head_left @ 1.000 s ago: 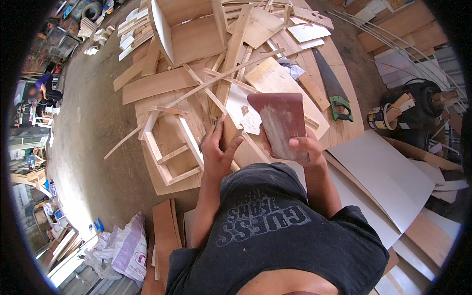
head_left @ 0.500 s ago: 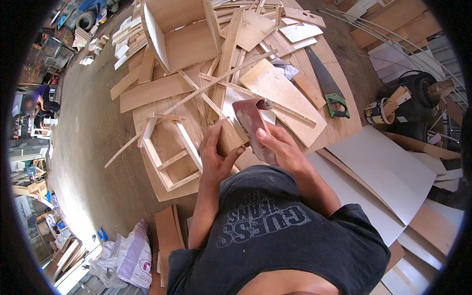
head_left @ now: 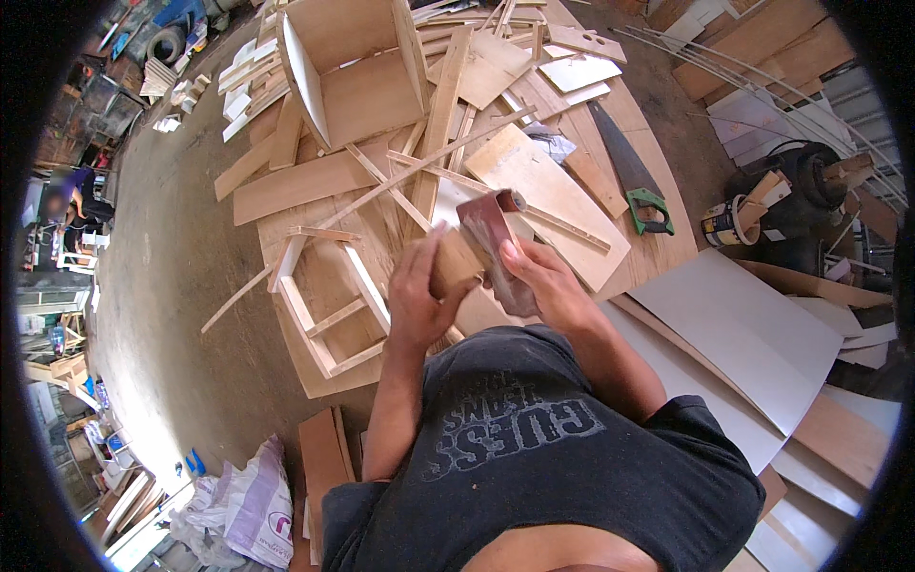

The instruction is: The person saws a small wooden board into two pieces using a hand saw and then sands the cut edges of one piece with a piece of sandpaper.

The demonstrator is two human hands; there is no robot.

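My left hand (head_left: 416, 297) is closed around a small light-brown wooden block (head_left: 455, 265), fingers along its left side and thumb at its near end; the fingertips are a little blurred. Just to the right, my right hand (head_left: 551, 284) grips a reddish-brown sheet of sandpaper (head_left: 489, 232), its far end curled over and its near part dusty. The sheet lies against or very close to the block's right side; actual contact is hard to make out. Beyond both hands, thin wooden strips (head_left: 412, 172) cross one another. Left of my left hand lies a small wooden frame (head_left: 335, 317).
An open plywood box (head_left: 367, 95) stands at the far side of the wood-strewn board. A green-handled handsaw (head_left: 624, 162) lies to the right, near a bucket (head_left: 732, 221) holding wood offcuts. Large grey panels (head_left: 734, 329) lean at right. A white-and-purple sack (head_left: 250, 505) sits lower left.
My left fingers have shifted slightly up along the block. The sandpaper and my right hand have moved very slightly to the right. Both hands keep their hold.
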